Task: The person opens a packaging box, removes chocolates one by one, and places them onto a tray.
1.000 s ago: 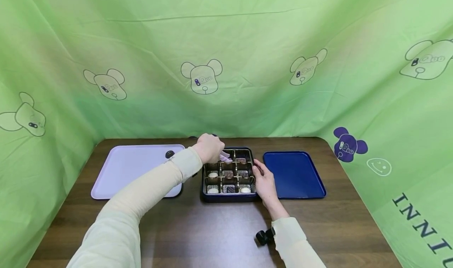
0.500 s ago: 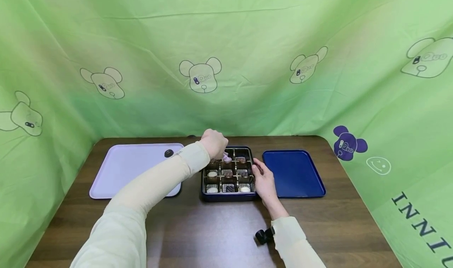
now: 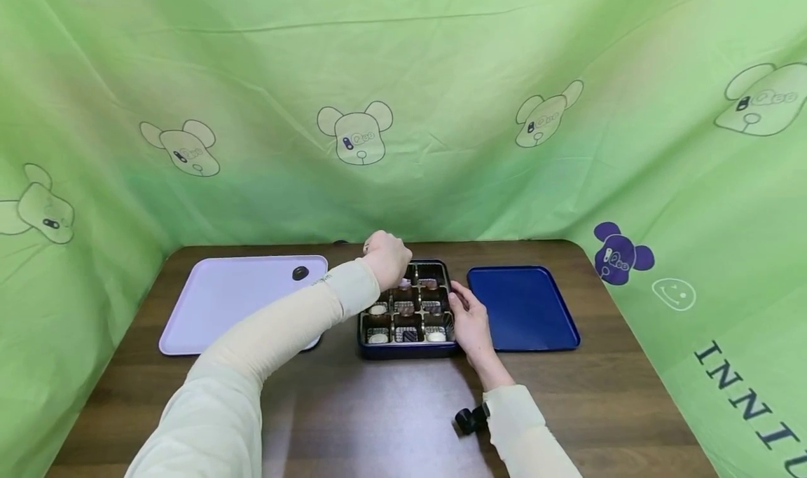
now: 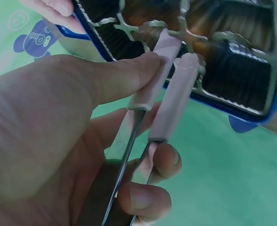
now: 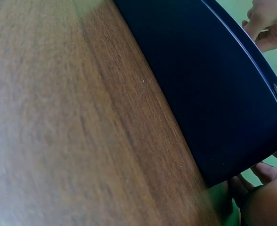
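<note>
Gripping pink-tipped tongs (image 4: 163, 89) over the far compartments of the chocolate box (image 3: 406, 308) at desk centre, the left hand (image 3: 386, 259) risks crushing a piece, while the flat, relaxed right hand (image 3: 471, 322) steadies the box.

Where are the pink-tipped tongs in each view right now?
Head: tongs just visible under the left hand, over the box's back row.
Left wrist: centre frame, gripped, tips at the gold dividers.
Right wrist: not in view.
Shared landmark: the dark blue chocolate box.
</note>
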Tool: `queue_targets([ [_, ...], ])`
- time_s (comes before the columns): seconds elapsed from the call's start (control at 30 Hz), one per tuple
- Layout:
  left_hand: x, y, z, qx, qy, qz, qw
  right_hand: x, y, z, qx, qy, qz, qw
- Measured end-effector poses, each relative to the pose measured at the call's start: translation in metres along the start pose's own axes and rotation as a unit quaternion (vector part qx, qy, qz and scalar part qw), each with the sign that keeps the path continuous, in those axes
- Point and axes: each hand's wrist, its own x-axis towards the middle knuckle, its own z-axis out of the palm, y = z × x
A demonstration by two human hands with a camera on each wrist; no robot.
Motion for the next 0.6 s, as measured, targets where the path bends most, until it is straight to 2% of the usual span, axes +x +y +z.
queue_targets([
  [0.1, 0.001, 0.000, 0.000, 0.002, 0.005, 0.001, 1.0000, 0.002, 0.000, 0.000, 0.000, 0.005, -0.003, 1.000],
  [0.2, 0.002, -0.003, 0.001, -0.006, 0.008, 0.016, 0.9998, 0.003, -0.001, 0.000, 0.004, 0.003, -0.004, 1.000],
  [0.33, 0.003, -0.009, 0.005, -0.044, 0.010, 0.035, 0.9984, 0.003, 0.000, 0.000, 0.003, 0.000, 0.000, 1.000],
  [0.47, 0.002, -0.016, 0.010, -0.092, 0.010, 0.038, 0.9950, 0.002, 0.000, 0.000, 0.001, 0.002, -0.001, 1.000],
  [0.6, -0.002, -0.021, 0.014, -0.104, 0.017, 0.036, 0.9938, 0.001, 0.001, 0.000, -0.003, 0.001, -0.002, 1.000],
])
